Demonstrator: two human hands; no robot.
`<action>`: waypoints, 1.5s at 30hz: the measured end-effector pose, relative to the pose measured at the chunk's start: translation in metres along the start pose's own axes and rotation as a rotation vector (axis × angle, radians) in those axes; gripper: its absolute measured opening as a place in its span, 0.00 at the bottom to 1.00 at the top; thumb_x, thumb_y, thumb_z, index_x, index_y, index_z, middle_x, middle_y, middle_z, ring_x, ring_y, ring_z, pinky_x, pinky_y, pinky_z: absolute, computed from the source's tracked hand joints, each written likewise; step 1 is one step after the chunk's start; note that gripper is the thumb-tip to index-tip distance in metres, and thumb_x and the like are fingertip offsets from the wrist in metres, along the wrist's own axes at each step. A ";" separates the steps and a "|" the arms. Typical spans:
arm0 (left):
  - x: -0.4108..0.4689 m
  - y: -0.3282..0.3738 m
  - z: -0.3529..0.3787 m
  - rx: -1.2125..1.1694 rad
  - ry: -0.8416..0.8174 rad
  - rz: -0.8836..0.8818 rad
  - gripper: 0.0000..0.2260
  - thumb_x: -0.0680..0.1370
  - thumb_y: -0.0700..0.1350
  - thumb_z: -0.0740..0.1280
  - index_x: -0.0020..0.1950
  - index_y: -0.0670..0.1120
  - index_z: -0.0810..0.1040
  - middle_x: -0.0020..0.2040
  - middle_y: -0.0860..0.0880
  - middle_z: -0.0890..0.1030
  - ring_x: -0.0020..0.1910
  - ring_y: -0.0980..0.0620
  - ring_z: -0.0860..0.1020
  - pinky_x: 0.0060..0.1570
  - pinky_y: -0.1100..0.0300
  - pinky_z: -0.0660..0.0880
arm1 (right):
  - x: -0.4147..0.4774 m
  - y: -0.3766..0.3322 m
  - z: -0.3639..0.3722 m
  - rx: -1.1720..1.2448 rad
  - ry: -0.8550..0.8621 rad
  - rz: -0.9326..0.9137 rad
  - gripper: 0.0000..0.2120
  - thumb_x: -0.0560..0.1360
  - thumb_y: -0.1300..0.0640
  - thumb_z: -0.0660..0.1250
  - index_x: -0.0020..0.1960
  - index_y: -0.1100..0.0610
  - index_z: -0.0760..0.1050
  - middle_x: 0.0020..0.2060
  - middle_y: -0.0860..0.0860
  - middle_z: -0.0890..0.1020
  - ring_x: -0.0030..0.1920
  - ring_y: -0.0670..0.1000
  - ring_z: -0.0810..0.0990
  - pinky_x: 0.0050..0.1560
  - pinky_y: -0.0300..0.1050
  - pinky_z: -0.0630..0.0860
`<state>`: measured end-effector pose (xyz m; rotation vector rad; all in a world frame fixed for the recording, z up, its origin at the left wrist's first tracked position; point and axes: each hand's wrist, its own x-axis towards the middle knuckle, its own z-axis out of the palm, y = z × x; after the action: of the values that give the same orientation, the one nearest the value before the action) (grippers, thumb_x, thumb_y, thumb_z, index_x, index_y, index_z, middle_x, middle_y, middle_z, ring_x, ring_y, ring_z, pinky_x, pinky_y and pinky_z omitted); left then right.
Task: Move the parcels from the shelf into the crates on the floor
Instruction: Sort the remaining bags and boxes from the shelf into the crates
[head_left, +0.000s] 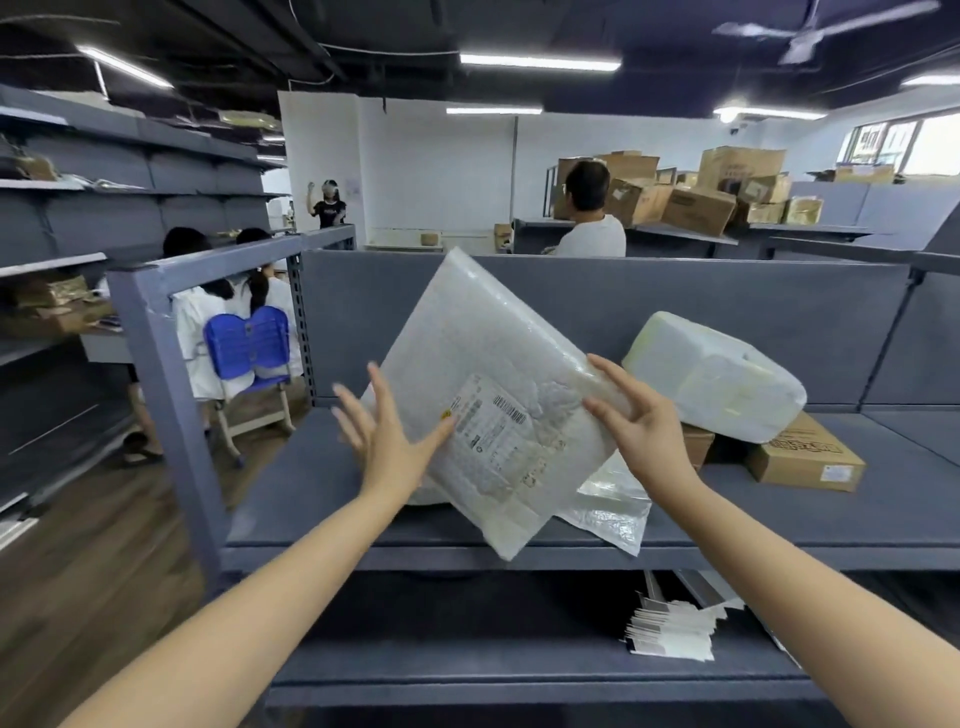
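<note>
A flat bubble-wrap parcel (483, 384) with a printed label is tilted up on one corner over the grey shelf (779, 525). My right hand (644, 421) grips its right edge, thumb on the front. My left hand (384, 436) is spread with straight fingers at the parcel's left edge, the thumb touching the label. A second flat mailer (610, 506) lies on the shelf under it. To the right, a bulky white wrapped parcel (717, 374) rests on a cardboard box (805, 460), with a small brown box (696, 444) beside it. No crate is in view.
The shelf's grey corner post (166, 374) stands at the left. The lower shelf holds a stack of white tags (670, 629). Behind the shelf, people sit by a blue chair (249, 343) and a person in white (592, 234) stands. Wooden floor (104, 545) lies to the left.
</note>
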<state>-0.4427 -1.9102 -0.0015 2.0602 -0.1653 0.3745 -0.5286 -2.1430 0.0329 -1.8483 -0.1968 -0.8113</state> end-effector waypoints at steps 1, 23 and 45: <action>-0.002 -0.008 0.004 -0.220 -0.142 -0.149 0.52 0.69 0.61 0.72 0.75 0.56 0.34 0.78 0.46 0.38 0.77 0.46 0.44 0.73 0.48 0.47 | -0.002 0.000 -0.001 0.034 0.020 -0.007 0.19 0.74 0.64 0.68 0.62 0.48 0.75 0.58 0.43 0.79 0.60 0.41 0.77 0.64 0.41 0.72; -0.013 0.018 -0.007 -0.364 -0.217 0.237 0.33 0.78 0.39 0.66 0.76 0.55 0.53 0.73 0.60 0.60 0.68 0.59 0.66 0.66 0.59 0.68 | -0.011 0.023 -0.027 -0.244 -0.183 0.082 0.32 0.76 0.58 0.67 0.75 0.48 0.56 0.65 0.45 0.71 0.35 0.32 0.66 0.38 0.26 0.67; -0.088 -0.072 -0.086 -0.109 -0.203 0.033 0.33 0.78 0.43 0.66 0.76 0.57 0.52 0.69 0.65 0.61 0.70 0.59 0.65 0.69 0.58 0.65 | -0.089 0.014 0.062 -0.151 -0.435 0.220 0.35 0.76 0.57 0.66 0.76 0.49 0.52 0.70 0.37 0.57 0.68 0.36 0.59 0.64 0.30 0.57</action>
<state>-0.5232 -1.8032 -0.0505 1.9866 -0.3349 0.1716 -0.5612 -2.0741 -0.0453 -2.1298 -0.2053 -0.2710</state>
